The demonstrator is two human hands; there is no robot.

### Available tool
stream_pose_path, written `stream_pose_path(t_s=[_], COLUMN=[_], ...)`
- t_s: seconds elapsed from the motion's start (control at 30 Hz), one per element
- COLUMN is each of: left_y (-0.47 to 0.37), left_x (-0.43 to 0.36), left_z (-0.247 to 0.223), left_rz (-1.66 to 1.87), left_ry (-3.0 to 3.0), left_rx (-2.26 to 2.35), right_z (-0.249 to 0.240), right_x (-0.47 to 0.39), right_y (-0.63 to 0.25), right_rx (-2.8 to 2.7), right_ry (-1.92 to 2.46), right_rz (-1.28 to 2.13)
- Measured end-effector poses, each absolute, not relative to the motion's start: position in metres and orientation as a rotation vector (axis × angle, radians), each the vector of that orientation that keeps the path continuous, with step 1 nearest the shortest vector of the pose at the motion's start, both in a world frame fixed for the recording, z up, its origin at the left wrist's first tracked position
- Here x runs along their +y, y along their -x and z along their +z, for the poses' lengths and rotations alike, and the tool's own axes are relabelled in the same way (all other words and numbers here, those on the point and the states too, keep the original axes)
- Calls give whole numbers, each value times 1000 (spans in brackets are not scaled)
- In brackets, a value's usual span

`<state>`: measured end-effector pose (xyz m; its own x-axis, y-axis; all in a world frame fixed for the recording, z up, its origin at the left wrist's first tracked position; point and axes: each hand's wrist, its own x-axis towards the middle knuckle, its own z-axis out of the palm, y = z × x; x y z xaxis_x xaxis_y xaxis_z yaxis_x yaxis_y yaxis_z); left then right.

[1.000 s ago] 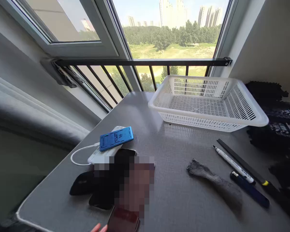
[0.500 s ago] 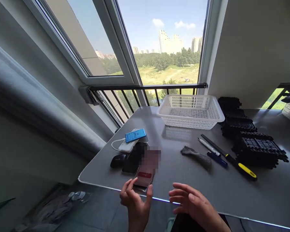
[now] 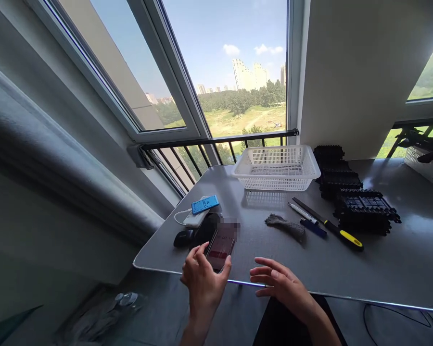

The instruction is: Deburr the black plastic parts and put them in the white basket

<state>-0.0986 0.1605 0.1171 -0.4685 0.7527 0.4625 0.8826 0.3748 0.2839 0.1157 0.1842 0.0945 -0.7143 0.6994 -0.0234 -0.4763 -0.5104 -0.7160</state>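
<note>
My left hand (image 3: 205, 271) is at the lower end of a phone (image 3: 222, 245) with a dark reddish screen. Its thumb is by the phone's right edge and its fingers by the left edge, spread apart; whether they touch it I cannot tell. My right hand (image 3: 279, 286) hovers near the table's front edge, fingers apart, holding nothing. A black mouse (image 3: 183, 238) and a dark object (image 3: 206, 230) are just left of the phone. Behind them a blue-screened device (image 3: 205, 204) rests on a white power bank (image 3: 195, 220) with a white cable.
On the grey table (image 3: 252, 259) are a grey cloth (image 3: 285, 227), a white marker (image 3: 303, 213), a blue pen-like object (image 3: 313, 228) and a file with a yellow-black handle (image 3: 348, 239). A white basket (image 3: 276, 182) and black ribbed parts (image 3: 364, 206) stand behind.
The view has shifted to the right, so the table's things appear further left. Both hands appear slightly higher, and my left hand's fingers now overlap the phone's left edge.
</note>
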Motion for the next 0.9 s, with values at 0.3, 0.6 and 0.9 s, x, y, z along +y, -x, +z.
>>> stream_pose_path(t_s=[0.3, 0.6, 0.9], left_y=[102, 112, 115], left_x=[216, 223, 224], left_z=[134, 126, 119], left_rz=[-439, -418, -459], left_ry=[1843, 1981, 1993], left_rx=[-2293, -2137, -2144], right_z=[92, 92, 90], right_x=[184, 184, 184], right_y=[-114, -116, -116], right_rx=[-914, -928, -937], right_ry=[416, 367, 343], right_rz=[2181, 2167, 2170])
